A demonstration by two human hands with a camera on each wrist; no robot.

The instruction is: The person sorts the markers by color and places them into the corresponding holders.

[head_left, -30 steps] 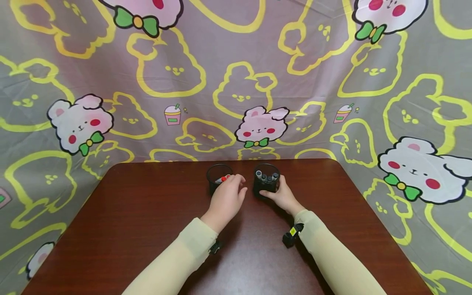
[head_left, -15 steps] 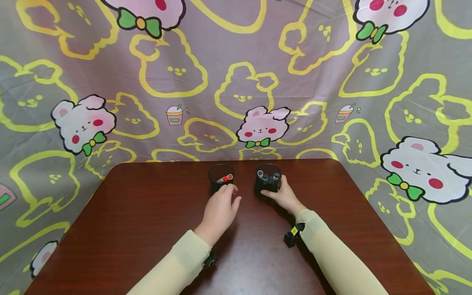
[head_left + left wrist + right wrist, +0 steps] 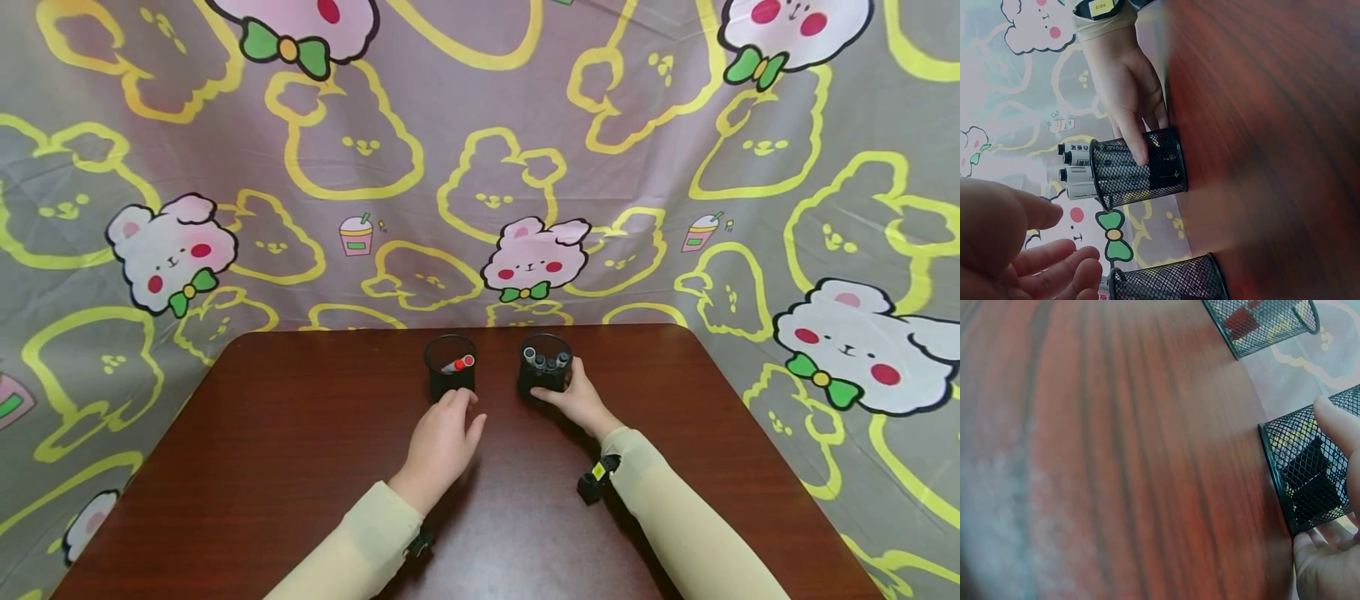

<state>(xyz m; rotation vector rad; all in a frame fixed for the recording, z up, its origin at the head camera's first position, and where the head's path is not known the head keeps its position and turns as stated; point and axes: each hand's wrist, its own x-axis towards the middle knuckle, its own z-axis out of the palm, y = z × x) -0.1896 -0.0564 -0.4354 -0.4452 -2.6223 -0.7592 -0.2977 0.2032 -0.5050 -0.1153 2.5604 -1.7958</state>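
Note:
Two black mesh pen cups stand side by side near the table's back edge. The right cup (image 3: pixel 531 385) holds several dark-ended, white-barrelled markers (image 3: pixel 1077 174). My right hand (image 3: pixel 583 402) grips this cup from its right side, thumb across the mesh front, as the left wrist view also shows. In the left cup (image 3: pixel 447 385) lean red-ended markers (image 3: pixel 465 362). Just in front of that cup is my left hand (image 3: pixel 437 446), its fingers loosely bent with nothing in them. In the right wrist view, the gripped cup (image 3: pixel 1307 465) has its base at the tabletop.
The brown wooden table (image 3: pixel 285 467) reaches back to a patterned cloth (image 3: pixel 408 225) hanging behind and along both sides. Each wrist wears a small black camera, such as the right wrist camera (image 3: pixel 595 479).
My left hand has drawn back from over the left cup toward me, uncovering its red-ended markers. My right hand keeps its grip on the right cup.

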